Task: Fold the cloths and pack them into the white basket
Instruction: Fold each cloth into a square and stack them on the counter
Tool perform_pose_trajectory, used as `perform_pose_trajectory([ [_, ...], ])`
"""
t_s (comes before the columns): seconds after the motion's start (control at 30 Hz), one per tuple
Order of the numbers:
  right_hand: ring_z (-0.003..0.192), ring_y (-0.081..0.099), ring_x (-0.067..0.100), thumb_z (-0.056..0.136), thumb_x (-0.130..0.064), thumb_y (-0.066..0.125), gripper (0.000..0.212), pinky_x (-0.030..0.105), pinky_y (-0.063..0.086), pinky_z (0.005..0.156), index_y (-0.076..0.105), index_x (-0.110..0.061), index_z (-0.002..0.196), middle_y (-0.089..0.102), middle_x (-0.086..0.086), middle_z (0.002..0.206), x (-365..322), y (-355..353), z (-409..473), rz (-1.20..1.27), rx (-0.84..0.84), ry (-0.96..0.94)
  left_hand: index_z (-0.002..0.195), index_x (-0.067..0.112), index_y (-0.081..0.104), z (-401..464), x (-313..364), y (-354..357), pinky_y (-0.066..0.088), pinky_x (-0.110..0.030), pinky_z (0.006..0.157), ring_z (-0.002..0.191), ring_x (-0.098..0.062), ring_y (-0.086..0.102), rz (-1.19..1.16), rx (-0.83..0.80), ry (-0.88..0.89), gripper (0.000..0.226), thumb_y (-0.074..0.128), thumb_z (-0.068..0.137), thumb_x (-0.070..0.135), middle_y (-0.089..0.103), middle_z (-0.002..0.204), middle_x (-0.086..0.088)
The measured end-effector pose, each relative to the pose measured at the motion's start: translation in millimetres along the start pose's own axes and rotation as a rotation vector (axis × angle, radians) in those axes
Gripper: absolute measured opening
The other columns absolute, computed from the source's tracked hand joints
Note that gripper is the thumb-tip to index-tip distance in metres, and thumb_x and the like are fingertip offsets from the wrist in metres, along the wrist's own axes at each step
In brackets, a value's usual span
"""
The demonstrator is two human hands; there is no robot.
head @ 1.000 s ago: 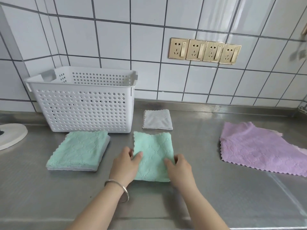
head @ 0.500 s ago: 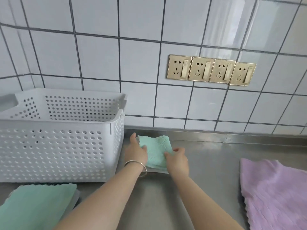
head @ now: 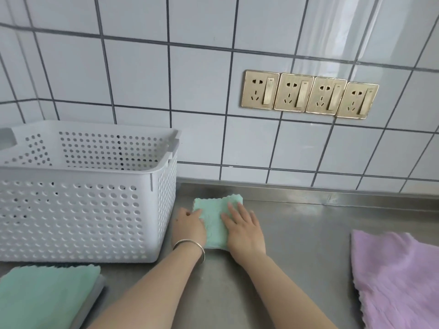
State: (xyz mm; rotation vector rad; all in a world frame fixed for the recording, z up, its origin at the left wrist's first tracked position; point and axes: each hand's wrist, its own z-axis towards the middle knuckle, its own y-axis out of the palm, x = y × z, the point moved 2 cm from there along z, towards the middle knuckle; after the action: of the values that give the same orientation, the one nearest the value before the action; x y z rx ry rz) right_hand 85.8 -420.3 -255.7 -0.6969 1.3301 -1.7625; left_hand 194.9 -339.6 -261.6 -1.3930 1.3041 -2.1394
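Note:
A small folded green cloth lies on the steel counter near the back wall, just right of the white basket. My left hand, with a bangle on the wrist, rests at the cloth's left edge, thumb on the fabric. My right hand lies flat on the cloth's right half with straight fingers. A grey cloth seen there earlier is hidden under the green one. The basket's inside floor is out of sight.
A folded green cloth on a grey one lies at the lower left in front of the basket. An unfolded purple cloth spreads at the right. A row of gold wall sockets sits on the tiled wall.
Both hands carried the folded green cloth from the counter's middle to the back and set it on the small grey cloth. My right hand now lies flat on it.

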Motion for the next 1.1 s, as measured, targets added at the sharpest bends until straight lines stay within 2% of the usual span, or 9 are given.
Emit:
perform_pose_trajectory([
  [0.1, 0.145, 0.0, 0.011, 0.096, -0.017, 0.02, 0.053, 0.038, 0.001, 0.118, 0.014, -0.021, 0.149, 0.007, -0.006, 0.158, 8, 13, 0, 0.18, -0.256, 0.092, 0.125, 0.021, 0.052, -4, -1, -1, 0.041, -0.033, 0.092, 0.106, -0.031, 0.046, 0.188, -0.042, 0.031, 0.034, 0.035, 0.095, 0.018, 0.042, 0.127, -0.007],
  [0.23, 0.143, 0.015, 0.016, 0.096, -0.026, 0.033, 0.054, 0.039, 0.009, 0.118, 0.018, -0.021, 0.148, 0.015, -0.003, 0.157, 4, -7, 8, 0.314, -0.351, 0.087, 0.129, 0.02, 0.044, -2, -1, -22, 0.039, -0.036, 0.101, 0.125, -0.028, 0.034, 0.359, -0.106, -0.044, 0.038, 0.027, 0.094, 0.017, 0.036, 0.136, -0.006],
  [0.3, 0.137, 0.027, 0.021, 0.093, -0.027, 0.041, 0.055, 0.036, 0.02, 0.114, 0.025, -0.023, 0.146, 0.028, 0.0, 0.152, 15, -41, -1, 0.374, -0.218, 0.111, 0.137, 0.021, 0.036, 1, 13, -36, 0.037, -0.038, 0.105, 0.13, -0.028, 0.029, 0.398, -0.055, -0.002, 0.045, 0.03, 0.093, 0.025, 0.029, 0.142, -0.005],
  [0.4, 0.128, 0.039, 0.019, 0.092, -0.027, 0.046, 0.048, 0.032, 0.032, 0.103, 0.037, -0.024, 0.139, 0.044, -0.002, 0.139, 56, -89, -56, 0.415, 0.098, 0.187, 0.147, 0.023, 0.017, -16, 62, -37, 0.031, -0.04, 0.11, 0.137, -0.029, 0.02, 0.325, -0.066, 0.214, 0.06, 0.035, 0.093, 0.043, 0.022, 0.152, -0.005],
  [0.5, 0.115, 0.05, 0.018, 0.085, -0.044, 0.038, 0.051, 0.031, 0.039, 0.092, 0.049, -0.022, 0.129, 0.057, -0.001, 0.122, 105, -108, -136, 0.34, 0.263, 0.263, 0.147, 0.023, 0.02, -61, 119, -17, 0.031, -0.038, 0.109, 0.137, -0.027, 0.025, 0.217, -0.152, 0.499, 0.064, 0.042, 0.091, 0.047, 0.03, 0.149, -0.002],
  [0.73, 0.075, 0.06, 0.016, 0.065, -0.042, 0.052, 0.029, 0.022, 0.047, 0.061, 0.057, -0.027, 0.09, 0.064, -0.008, 0.082, 188, -106, -272, 0.01, 0.181, 0.295, 0.108, 0.03, 0.065, -203, 192, 43, 0.049, -0.031, 0.084, 0.103, -0.02, 0.062, 0.303, -0.393, 1.162, 0.067, 0.028, 0.063, 0.063, 0.068, 0.106, 0.005],
  [0.83, 0.059, 0.059, 0.018, 0.06, -0.038, 0.056, 0.02, 0.018, 0.042, 0.045, 0.052, -0.024, 0.073, 0.059, -0.006, 0.066, 198, -103, -287, -0.034, 0.141, 0.265, 0.104, 0.02, 0.063, -237, 204, 60, 0.044, -0.034, 0.085, 0.104, -0.026, 0.06, 0.443, -0.404, 1.206, 0.043, 0.047, 0.078, 0.051, 0.064, 0.109, -0.004],
  [0.97, 0.048, 0.058, 0.009, 0.061, -0.029, 0.042, 0.02, 0.016, 0.032, 0.033, 0.061, -0.025, 0.057, 0.057, -0.011, 0.055, 204, -100, -287, -0.244, 0.126, 0.25, 0.112, 0.006, 0.056, -252, 217, 75, 0.039, -0.042, 0.094, 0.11, -0.033, 0.055, 0.631, -0.375, 1.148, 0.028, 0.039, 0.091, 0.013, 0.058, 0.119, -0.015],
  [1.1, 0.037, 0.054, 0.015, 0.056, -0.008, 0.06, 0.012, 0.019, 0.026, 0.03, 0.061, -0.02, 0.056, 0.056, -0.007, 0.052, 217, -98, -291, -0.2, 0.096, 0.352, 0.105, 0.004, 0.06, -250, 220, 85, 0.048, -0.036, 0.077, 0.1, -0.034, 0.061, 0.548, -0.347, 1.207, 0.029, 0.041, 0.084, -0.004, 0.061, 0.108, -0.017],
])
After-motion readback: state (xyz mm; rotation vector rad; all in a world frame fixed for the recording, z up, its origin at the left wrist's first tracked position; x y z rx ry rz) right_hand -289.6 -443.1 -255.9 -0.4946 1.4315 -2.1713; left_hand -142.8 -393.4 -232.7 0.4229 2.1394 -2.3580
